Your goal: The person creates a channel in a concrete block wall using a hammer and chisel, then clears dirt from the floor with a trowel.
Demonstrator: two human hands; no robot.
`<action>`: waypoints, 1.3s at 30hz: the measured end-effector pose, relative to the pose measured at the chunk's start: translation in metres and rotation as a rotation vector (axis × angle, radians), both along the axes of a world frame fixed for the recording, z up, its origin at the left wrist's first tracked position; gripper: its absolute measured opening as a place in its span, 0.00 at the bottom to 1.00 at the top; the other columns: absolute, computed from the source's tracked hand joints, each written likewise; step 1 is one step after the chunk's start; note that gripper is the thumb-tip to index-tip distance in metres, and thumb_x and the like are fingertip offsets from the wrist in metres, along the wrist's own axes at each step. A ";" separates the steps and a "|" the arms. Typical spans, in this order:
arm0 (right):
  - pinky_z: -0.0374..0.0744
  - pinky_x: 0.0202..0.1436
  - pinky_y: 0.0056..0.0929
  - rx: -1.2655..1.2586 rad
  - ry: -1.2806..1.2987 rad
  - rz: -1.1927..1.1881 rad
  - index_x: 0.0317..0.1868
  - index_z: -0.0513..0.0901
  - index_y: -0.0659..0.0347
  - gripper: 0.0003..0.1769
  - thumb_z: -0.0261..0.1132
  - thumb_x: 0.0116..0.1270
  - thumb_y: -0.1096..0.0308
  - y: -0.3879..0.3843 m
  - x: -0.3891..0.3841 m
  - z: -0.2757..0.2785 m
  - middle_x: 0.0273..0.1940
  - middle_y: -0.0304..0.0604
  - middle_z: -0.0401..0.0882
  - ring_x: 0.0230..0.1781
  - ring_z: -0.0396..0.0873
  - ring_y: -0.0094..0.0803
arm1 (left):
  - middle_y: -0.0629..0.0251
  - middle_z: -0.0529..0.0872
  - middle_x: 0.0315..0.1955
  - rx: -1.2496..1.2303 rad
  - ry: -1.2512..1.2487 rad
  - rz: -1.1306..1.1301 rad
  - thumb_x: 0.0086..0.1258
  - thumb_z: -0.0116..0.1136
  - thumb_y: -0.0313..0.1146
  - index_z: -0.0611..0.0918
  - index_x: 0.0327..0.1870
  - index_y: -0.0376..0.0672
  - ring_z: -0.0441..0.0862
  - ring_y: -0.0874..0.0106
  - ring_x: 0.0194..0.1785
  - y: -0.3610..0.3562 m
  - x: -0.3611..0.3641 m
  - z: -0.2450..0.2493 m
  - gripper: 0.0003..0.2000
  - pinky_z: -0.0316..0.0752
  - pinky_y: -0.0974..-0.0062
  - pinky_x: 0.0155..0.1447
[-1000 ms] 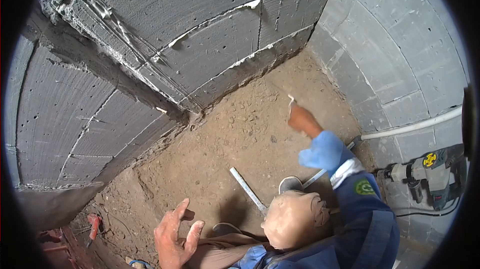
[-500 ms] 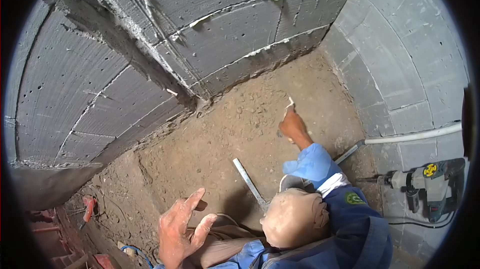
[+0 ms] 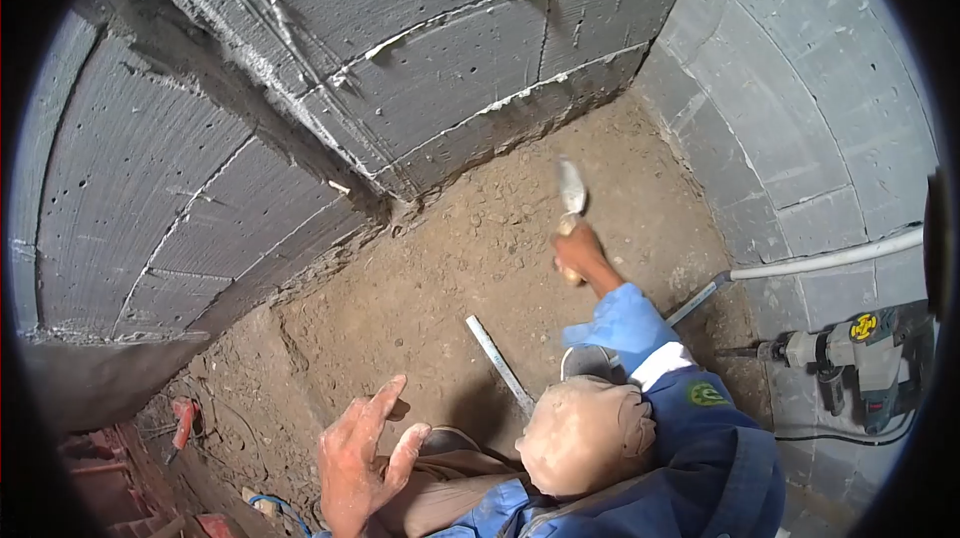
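Note:
My right hand [image 3: 583, 253] is closed around the wooden handle of a small trowel [image 3: 571, 188]. Its metal blade points away from me, over or on the brown dirt floor [image 3: 420, 278]; contact is hard to judge. My left hand [image 3: 365, 458], coated in pale dust, is raised near my left knee with thumb and fingers apart and nothing in it. Between the hands, a grey pipe [image 3: 495, 358] slants up from behind my right knee [image 3: 585, 433].
A rotary hammer drill [image 3: 850, 353] is at the right, beside the grey block wall [image 3: 800, 138]. A white conduit [image 3: 830, 266] runs along that wall. Grey blocks [image 3: 450, 88] rise behind the dirt. A red-handled tool [image 3: 182, 423] and a blue cord [image 3: 280, 505] lie lower left.
The trowel has turned from edge-on to showing its blade face, and my right hand has shifted slightly left. My left hand stays where it was.

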State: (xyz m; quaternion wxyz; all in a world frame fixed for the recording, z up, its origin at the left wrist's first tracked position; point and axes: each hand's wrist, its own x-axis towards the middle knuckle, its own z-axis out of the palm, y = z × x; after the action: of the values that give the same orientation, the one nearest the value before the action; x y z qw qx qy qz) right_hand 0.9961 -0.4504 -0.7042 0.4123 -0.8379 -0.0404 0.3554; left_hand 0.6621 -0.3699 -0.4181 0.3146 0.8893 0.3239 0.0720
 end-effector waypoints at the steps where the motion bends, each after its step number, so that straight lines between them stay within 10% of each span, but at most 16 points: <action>1: 0.75 0.17 0.36 -0.139 0.008 0.266 0.55 0.72 0.64 0.22 0.62 0.60 0.71 -0.008 0.003 0.015 0.24 0.45 0.78 0.18 0.78 0.34 | 0.53 0.86 0.33 -0.004 -0.006 -0.011 0.54 0.70 0.29 0.79 0.57 0.37 0.86 0.60 0.37 0.001 0.005 0.000 0.26 0.78 0.69 0.43; 9: 0.75 0.17 0.37 0.275 0.335 -0.344 0.54 0.71 0.63 0.21 0.62 0.60 0.73 0.006 -0.013 -0.027 0.28 0.46 0.78 0.16 0.76 0.34 | 0.53 0.86 0.33 -0.096 -0.023 -0.062 0.54 0.71 0.29 0.80 0.55 0.36 0.86 0.60 0.37 -0.003 0.004 0.007 0.25 0.78 0.69 0.43; 16: 0.76 0.22 0.36 0.004 -0.109 -0.076 0.59 0.69 0.65 0.26 0.63 0.59 0.72 -0.007 0.005 -0.017 0.31 0.48 0.80 0.18 0.78 0.34 | 0.54 0.85 0.32 -0.049 0.012 -0.002 0.54 0.70 0.29 0.80 0.56 0.35 0.86 0.61 0.36 0.003 0.002 0.004 0.25 0.78 0.69 0.43; 21: 0.80 0.44 0.49 -0.292 -0.479 0.250 0.63 0.66 0.65 0.33 0.64 0.57 0.67 0.032 -0.007 -0.025 0.42 0.62 0.82 0.41 0.83 0.56 | 0.56 0.85 0.32 -0.050 0.000 -0.021 0.55 0.71 0.32 0.80 0.56 0.38 0.86 0.61 0.35 0.008 -0.007 -0.001 0.25 0.79 0.69 0.40; 25: 0.76 0.57 0.48 -0.273 -0.295 0.374 0.66 0.64 0.66 0.37 0.65 0.57 0.65 0.019 -0.037 -0.001 0.50 0.67 0.79 0.53 0.79 0.59 | 0.59 0.83 0.32 -0.006 0.017 -0.055 0.60 0.69 0.38 0.80 0.58 0.43 0.84 0.61 0.32 0.014 -0.010 0.002 0.24 0.79 0.67 0.36; 27: 0.81 0.46 0.47 -0.111 -0.486 0.243 0.63 0.67 0.64 0.32 0.65 0.59 0.63 -0.015 -0.031 -0.072 0.44 0.61 0.82 0.44 0.83 0.52 | 0.59 0.83 0.33 0.000 0.015 -0.068 0.61 0.68 0.39 0.79 0.58 0.44 0.83 0.61 0.32 0.013 -0.013 0.004 0.24 0.79 0.67 0.36; 32: 0.74 0.17 0.31 0.373 0.297 -0.397 0.44 0.74 0.57 0.15 0.66 0.60 0.61 -0.078 -0.028 -0.041 0.27 0.38 0.73 0.18 0.74 0.27 | 0.59 0.82 0.35 -0.083 0.061 -0.164 0.64 0.65 0.41 0.77 0.62 0.44 0.82 0.61 0.34 0.009 -0.034 0.012 0.25 0.78 0.67 0.37; 39: 0.75 0.17 0.33 0.347 0.398 -0.425 0.35 0.73 0.58 0.07 0.63 0.61 0.68 0.005 -0.102 -0.066 0.26 0.39 0.73 0.18 0.74 0.31 | 0.60 0.82 0.36 -0.050 0.147 -0.149 0.64 0.65 0.41 0.76 0.63 0.45 0.82 0.60 0.34 0.009 -0.056 0.010 0.26 0.78 0.67 0.37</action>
State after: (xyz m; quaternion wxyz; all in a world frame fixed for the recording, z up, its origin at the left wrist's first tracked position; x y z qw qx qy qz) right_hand 0.8941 -0.4459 -0.7701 0.6134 -0.6591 0.1564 0.4061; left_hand 0.6061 -0.3610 -0.4084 0.3166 0.9057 0.2806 -0.0253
